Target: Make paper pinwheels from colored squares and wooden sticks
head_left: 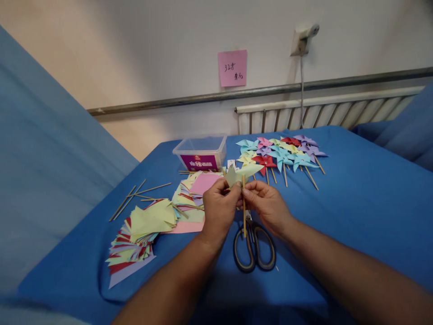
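A pale yellow-green paper pinwheel (251, 170) is between my two hands, over the table. My left hand (219, 205) is closed on its folded paper. My right hand (267, 203) pinches at the top of a thin wooden stick (244, 216), which hangs upright against the pinwheel; the left thumb also lies by the stick. Fingers hide where stick and paper meet. Just below the hands lie scissors (248, 259) with black handles, their blades partly covered by the hands and stick.
Several finished pinwheels (282, 155) lie at the back right. Fanned paper sheets (152, 221) and loose sticks (130, 198) are on the left. Behind stands a clear plastic box (203, 144). A blue cloth (365, 216) covers the table, against a wall with a radiator (324, 110).
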`<act>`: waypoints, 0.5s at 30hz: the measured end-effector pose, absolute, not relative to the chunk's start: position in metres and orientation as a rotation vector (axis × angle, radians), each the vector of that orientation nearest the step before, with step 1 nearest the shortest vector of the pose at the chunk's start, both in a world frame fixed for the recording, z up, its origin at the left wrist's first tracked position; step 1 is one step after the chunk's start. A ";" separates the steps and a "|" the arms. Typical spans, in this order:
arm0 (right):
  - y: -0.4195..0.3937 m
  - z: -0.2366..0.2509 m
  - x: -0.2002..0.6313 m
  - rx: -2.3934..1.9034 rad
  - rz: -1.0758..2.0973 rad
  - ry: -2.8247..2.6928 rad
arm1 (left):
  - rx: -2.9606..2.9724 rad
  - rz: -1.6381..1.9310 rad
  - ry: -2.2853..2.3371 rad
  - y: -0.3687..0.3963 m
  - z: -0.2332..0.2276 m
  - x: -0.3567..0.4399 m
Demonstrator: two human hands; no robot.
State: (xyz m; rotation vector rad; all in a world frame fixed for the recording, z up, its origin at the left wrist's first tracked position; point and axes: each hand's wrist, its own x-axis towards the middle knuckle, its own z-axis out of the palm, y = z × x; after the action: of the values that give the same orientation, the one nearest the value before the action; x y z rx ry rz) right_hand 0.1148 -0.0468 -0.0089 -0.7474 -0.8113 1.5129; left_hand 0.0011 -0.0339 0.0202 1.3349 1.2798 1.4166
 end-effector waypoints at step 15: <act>-0.044 -0.014 0.114 -0.777 1.486 -0.843 | 1.324 1.377 1.298 -0.035 0.025 0.002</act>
State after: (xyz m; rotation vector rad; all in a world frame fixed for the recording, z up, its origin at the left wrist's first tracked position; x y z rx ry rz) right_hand 0.1142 -0.0443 -0.0137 -0.7766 -0.8428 1.4865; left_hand 0.0019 -0.0355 0.0248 1.3235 1.2981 1.3769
